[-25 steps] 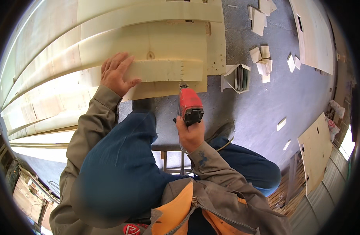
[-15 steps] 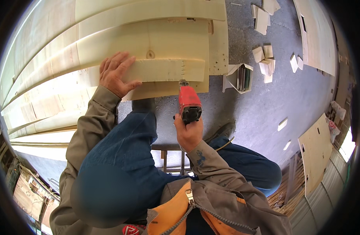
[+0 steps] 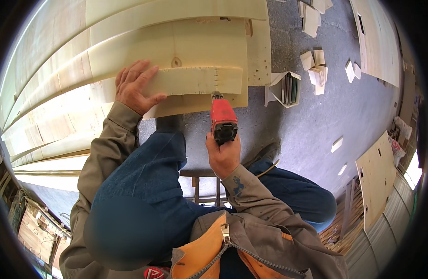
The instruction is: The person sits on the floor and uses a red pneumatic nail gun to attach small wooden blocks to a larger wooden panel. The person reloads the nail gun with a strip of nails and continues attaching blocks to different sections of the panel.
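Observation:
My left hand (image 3: 134, 86) lies flat, fingers spread, on a narrow pale wood strip (image 3: 195, 80) that sits on top of a larger plywood panel (image 3: 195, 44). My right hand (image 3: 223, 156) grips a red power nailer (image 3: 223, 117) from behind. Its nose touches the near edge of the strip, just below a short row of fasteners (image 3: 215, 78). A dark knot (image 3: 176, 62) shows in the panel above the strip. My knee in blue trousers (image 3: 149, 186) is raised between the two arms.
Long curved pale boards (image 3: 46, 93) stack to the left. An open cardboard box (image 3: 285, 88) stands on the grey floor right of the panel, with small wood blocks (image 3: 316, 67) beyond it. Flat panels (image 3: 377, 181) lean at the right. A stool frame (image 3: 200, 179) shows under my legs.
The nailer has shifted slightly right and forward along the strip's edge. My left hand has stayed pressed on the strip.

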### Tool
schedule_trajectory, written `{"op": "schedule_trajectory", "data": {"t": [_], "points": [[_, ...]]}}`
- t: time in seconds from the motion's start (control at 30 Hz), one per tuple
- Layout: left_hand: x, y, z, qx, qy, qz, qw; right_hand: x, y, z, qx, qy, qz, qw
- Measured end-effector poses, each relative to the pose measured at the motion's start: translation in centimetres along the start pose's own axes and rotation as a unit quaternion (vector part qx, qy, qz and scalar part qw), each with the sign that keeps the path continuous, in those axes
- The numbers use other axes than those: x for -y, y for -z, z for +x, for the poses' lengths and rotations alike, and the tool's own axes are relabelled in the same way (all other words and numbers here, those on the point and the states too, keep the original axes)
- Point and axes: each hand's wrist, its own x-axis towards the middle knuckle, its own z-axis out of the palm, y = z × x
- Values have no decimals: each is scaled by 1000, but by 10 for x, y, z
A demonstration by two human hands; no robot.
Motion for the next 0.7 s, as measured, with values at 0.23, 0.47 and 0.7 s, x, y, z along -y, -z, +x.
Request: {"op": "schedule_trajectory", "data": {"t": [0.23,0.47,0.7], "points": [[-3,3,2,-2,-9,15,1000,3,-2,1,1,6,24,1000],[-4,3,2,-3,-8,18,1000,6,-3,2,-17,31,-23,999],[-2,1,2,-4,-11,12,1000,14,-2,3,-20,25,-29,999]]}}
